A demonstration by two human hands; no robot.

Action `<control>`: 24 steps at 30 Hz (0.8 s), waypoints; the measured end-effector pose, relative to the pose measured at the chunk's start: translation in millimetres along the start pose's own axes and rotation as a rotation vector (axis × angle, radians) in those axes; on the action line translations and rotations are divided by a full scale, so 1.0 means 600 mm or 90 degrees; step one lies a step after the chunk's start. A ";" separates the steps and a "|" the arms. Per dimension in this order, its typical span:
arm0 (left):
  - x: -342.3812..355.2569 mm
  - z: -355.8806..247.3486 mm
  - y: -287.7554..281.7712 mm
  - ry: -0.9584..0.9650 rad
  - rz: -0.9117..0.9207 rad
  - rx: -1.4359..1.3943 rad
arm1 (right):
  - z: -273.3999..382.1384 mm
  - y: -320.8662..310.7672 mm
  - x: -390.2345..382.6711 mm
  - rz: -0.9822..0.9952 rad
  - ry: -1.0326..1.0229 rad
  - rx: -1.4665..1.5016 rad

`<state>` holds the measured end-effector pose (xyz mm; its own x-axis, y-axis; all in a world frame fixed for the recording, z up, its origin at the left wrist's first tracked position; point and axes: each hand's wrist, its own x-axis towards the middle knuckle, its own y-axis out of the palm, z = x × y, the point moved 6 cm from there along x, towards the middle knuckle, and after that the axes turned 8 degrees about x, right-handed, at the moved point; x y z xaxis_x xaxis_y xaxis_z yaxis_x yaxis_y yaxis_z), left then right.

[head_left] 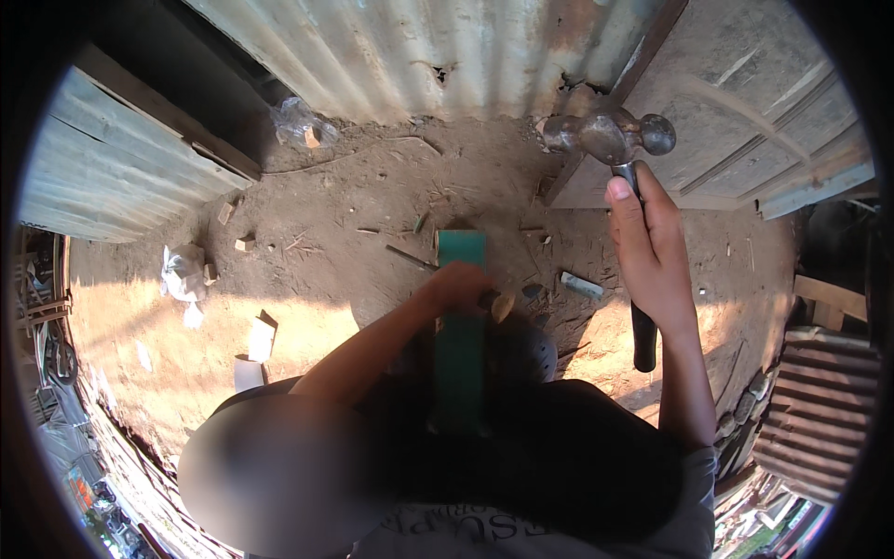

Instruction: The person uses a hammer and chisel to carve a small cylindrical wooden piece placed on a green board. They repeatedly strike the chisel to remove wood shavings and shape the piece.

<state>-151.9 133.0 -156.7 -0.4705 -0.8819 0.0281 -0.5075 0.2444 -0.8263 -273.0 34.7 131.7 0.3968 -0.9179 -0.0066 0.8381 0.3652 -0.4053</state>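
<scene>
My right hand is raised on the right, wrapped round the black handle of a ball-peen hammer. Its metal head points up, well apart from my other hand. Near the middle, my left hand is closed round what looks like a chisel. The narrow metal blade sticks out to the upper left, and the pale butt of its handle shows at the lower right. Beneath that hand runs a long green board, its near end dark in shadow against my body.
Corrugated metal sheets and a panelled door border the dirt ground. A tied plastic bag, small wood blocks and a pale flat scrap lie about. Ridged sheeting stands at the right.
</scene>
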 end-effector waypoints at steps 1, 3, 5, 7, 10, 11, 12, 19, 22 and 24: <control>-0.003 -0.008 -0.017 0.006 0.026 0.013 | -0.007 0.001 -0.002 -0.004 -0.004 0.013; -0.001 -0.043 -0.068 0.017 0.030 0.008 | -0.013 0.007 -0.002 -0.005 0.001 0.040; 0.038 -0.082 -0.108 0.033 -0.022 -0.019 | -0.015 0.009 0.004 -0.001 -0.006 0.048; 0.072 -0.111 -0.125 0.036 -0.034 -0.039 | -0.024 0.008 0.006 -0.001 -0.009 0.040; 0.096 -0.127 -0.126 0.014 -0.060 -0.049 | -0.027 0.010 -0.003 0.034 0.047 0.060; 0.097 -0.126 -0.125 0.001 -0.069 -0.047 | -0.025 0.011 -0.006 0.036 0.044 0.062; 0.096 -0.118 -0.128 -0.016 -0.113 -0.056 | -0.025 0.012 -0.009 0.039 0.042 0.065; 0.120 -0.015 -0.205 -0.224 -0.287 -0.260 | -0.029 -0.009 -0.011 0.005 -0.016 0.012; 0.111 0.030 -0.270 -0.245 -0.448 -0.399 | -0.023 -0.021 0.002 0.077 0.064 0.014; 0.104 0.070 -0.280 -0.285 -0.493 -0.419 | 0.015 -0.016 0.025 0.112 0.016 0.003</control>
<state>-65.7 19.8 -39.9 0.3759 -0.9221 0.0920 -0.8979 -0.3870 -0.2096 -271.7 19.1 143.6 0.5279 -0.8434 -0.1000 0.7586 0.5212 -0.3911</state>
